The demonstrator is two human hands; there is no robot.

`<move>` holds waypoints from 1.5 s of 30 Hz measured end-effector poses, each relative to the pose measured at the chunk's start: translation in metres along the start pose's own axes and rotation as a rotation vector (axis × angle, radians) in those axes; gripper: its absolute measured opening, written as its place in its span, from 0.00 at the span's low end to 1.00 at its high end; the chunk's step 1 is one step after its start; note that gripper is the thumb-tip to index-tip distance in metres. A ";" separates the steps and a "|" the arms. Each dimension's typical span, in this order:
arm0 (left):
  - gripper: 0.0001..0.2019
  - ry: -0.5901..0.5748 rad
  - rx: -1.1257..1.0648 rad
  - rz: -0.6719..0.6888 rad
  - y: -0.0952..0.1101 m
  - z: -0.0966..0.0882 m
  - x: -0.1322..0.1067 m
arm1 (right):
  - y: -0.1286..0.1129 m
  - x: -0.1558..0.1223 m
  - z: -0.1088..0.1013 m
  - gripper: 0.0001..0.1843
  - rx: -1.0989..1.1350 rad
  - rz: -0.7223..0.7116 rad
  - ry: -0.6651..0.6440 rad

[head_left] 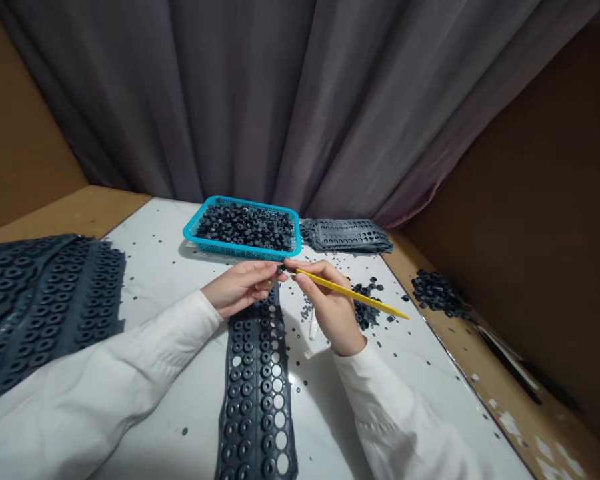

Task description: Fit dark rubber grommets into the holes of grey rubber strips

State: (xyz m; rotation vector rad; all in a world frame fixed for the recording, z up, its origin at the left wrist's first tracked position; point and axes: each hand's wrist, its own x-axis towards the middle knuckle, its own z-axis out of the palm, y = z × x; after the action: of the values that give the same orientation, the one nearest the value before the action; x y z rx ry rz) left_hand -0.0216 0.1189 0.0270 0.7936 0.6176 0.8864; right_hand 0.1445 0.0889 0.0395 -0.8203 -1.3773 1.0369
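1. Gripped by my left hand (243, 287), a small dark rubber piece (281, 270) sat at the fingertips, just beside the tip of the yellow stick (353, 293).
2. Clenched pencil-style in my right hand (333, 313), that stick slanted away across the table.

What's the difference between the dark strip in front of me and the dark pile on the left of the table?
The moulded strip lies as a single layer, while the pile of strips is several overlapping layers. The strip shows empty holes along one edge; the pile's holes look mostly filled with rings. The strip is narrower than the pile. Both are dark grey and perforated, and both lie on the white table.
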 end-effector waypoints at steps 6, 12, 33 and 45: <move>0.15 0.015 0.020 0.019 -0.001 0.000 0.002 | 0.002 -0.002 0.001 0.03 -0.053 -0.025 0.015; 0.16 0.026 0.003 0.014 -0.002 0.001 0.001 | 0.008 -0.004 0.000 0.01 -0.137 -0.110 0.002; 0.11 0.115 -0.052 -0.032 -0.014 0.000 0.004 | 0.025 -0.004 -0.005 0.03 -0.378 -0.247 0.084; 0.15 0.116 -0.070 -0.013 -0.010 0.005 0.002 | 0.015 0.002 -0.001 0.04 0.005 -0.082 0.136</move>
State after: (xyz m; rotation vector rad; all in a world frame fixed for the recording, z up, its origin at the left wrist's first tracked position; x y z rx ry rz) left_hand -0.0123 0.1150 0.0214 0.6780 0.6889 0.9421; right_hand 0.1443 0.0964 0.0266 -0.8091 -1.2819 0.9051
